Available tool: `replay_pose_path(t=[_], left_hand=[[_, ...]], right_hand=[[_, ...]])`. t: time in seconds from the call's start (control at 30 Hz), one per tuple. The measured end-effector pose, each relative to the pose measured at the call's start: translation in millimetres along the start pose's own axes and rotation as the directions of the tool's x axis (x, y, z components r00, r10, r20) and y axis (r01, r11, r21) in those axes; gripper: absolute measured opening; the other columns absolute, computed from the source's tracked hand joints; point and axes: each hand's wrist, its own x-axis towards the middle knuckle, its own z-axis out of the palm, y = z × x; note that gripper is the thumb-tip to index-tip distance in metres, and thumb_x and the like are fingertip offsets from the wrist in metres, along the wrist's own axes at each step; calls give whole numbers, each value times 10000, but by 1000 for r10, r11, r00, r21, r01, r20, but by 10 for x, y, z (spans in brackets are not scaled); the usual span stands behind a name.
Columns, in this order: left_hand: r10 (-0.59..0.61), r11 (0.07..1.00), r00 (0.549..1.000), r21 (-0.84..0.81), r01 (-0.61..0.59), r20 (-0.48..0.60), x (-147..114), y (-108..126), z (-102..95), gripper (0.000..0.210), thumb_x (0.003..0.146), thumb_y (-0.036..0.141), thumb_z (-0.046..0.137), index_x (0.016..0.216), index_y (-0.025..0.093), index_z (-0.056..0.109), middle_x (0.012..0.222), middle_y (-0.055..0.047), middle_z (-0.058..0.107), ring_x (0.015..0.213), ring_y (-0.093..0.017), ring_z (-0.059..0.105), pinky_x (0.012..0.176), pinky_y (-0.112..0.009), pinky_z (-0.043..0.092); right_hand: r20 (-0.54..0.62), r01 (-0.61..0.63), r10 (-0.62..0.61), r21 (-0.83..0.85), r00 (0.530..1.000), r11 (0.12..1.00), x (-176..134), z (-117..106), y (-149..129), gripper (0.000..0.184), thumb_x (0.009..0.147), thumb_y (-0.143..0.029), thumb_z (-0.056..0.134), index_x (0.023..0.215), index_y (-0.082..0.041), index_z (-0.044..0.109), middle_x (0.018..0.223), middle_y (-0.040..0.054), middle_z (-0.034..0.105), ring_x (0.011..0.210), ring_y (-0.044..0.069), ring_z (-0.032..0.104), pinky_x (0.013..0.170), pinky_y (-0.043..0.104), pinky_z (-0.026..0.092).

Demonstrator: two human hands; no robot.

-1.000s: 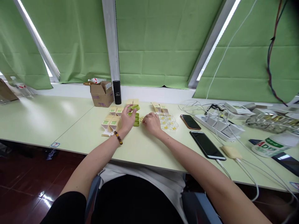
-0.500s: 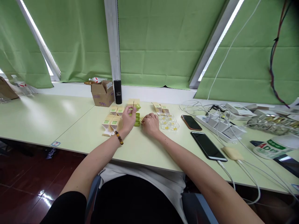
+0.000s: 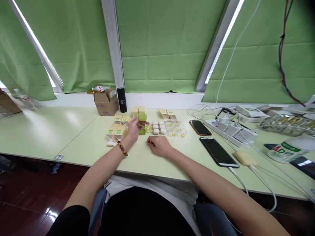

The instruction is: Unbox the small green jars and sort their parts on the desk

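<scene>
My left hand (image 3: 133,129) grips a small green square case (image 3: 142,117) between thumb and fingers, held above the table. Just under it sit more green pieces (image 3: 142,130) of the same colour. Low over the tabletop, my right hand (image 3: 158,146) is closed with its fingers curled; whatever they hold, if anything, is too small to make out. Beyond it lie rows of tiny yellowish pieces (image 3: 149,128), several white rounded blocks (image 3: 156,131) and clear plastic shells with yellow centres (image 3: 182,134). Small cream cartons with green panels (image 3: 119,132) stand left of my left hand.
More cream cartons (image 3: 138,110) stand at the back, with another group (image 3: 167,114) to the right. Two phones (image 3: 219,152) and a power strip (image 3: 228,132) with tangled cables lie at right. A cardboard box (image 3: 106,103) and black cylinder (image 3: 121,99) stand back left.
My right hand has drawn back toward me from the small yellowish pieces, uncovering the white blocks. My left hand has turned the green case so its broad face shows. The view has shifted slightly.
</scene>
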Motion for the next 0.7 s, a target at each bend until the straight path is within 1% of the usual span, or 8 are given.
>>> replay_pose_path(t=[0.1,0.17,0.27,0.33,0.4,0.5,0.6,0.7], left_hand=[[-39,999,999,-31,39,-8,9,70,-8,330,930,507,670,981,186,615,842,-112,788,821,-214,755,569,-264,363],[-17,1000,1000,1,17,-11,30,145,-21,304,922,488,679,980,199,607,904,-107,796,849,-214,755,574,-260,367],[102,981,995,163,-101,6,63,304,-62,314,903,501,717,927,217,582,945,-84,799,896,-215,740,607,-253,394],[209,916,977,340,-212,46,74,425,-119,330,903,522,726,910,217,602,949,-79,796,924,-227,726,672,-274,447],[324,760,938,558,-334,120,66,537,-208,300,924,506,709,909,210,664,968,-84,791,970,-248,706,793,-336,502],[436,335,862,842,-423,259,8,643,-388,182,946,395,698,909,229,763,1041,-83,786,1141,-294,626,1018,-458,460],[378,-26,834,905,-425,402,-75,643,-567,172,968,325,670,908,263,819,1090,-86,790,1286,-345,501,1094,-557,358],[261,-234,823,860,-453,505,-132,558,-684,225,973,278,643,868,272,842,1156,-104,774,1347,-384,411,1074,-591,312]], right_hand=[[8,0,0,0,1000,1000,26,-28,13,244,1039,-287,509,1112,-231,735,1091,60,810,924,217,726,714,302,380],[12,1,-1,16,1000,1000,30,-40,24,252,1043,-299,508,1122,-230,737,1103,66,810,943,219,728,723,301,386],[21,0,-1,35,1000,999,32,-37,45,245,1037,-309,525,1121,-225,739,1098,71,810,962,223,730,732,299,391],[24,5,-6,40,1000,999,38,-27,61,239,1034,-315,534,1120,-226,739,1085,71,810,961,222,729,735,297,391],[19,12,-13,48,1000,999,47,-14,75,232,1032,-319,542,1117,-230,739,1070,66,811,945,218,727,728,293,386],[7,11,-11,67,1000,998,59,-2,85,221,1027,-325,558,1100,-235,747,1048,57,814,929,218,727,714,290,377],[3,7,-7,79,1000,997,62,-4,81,224,1026,-327,563,1107,-239,753,1042,60,815,938,222,729,717,291,379],[8,3,-4,82,1000,997,60,-15,75,226,1027,-315,557,1113,-240,752,1050,63,815,930,218,727,717,291,384]])
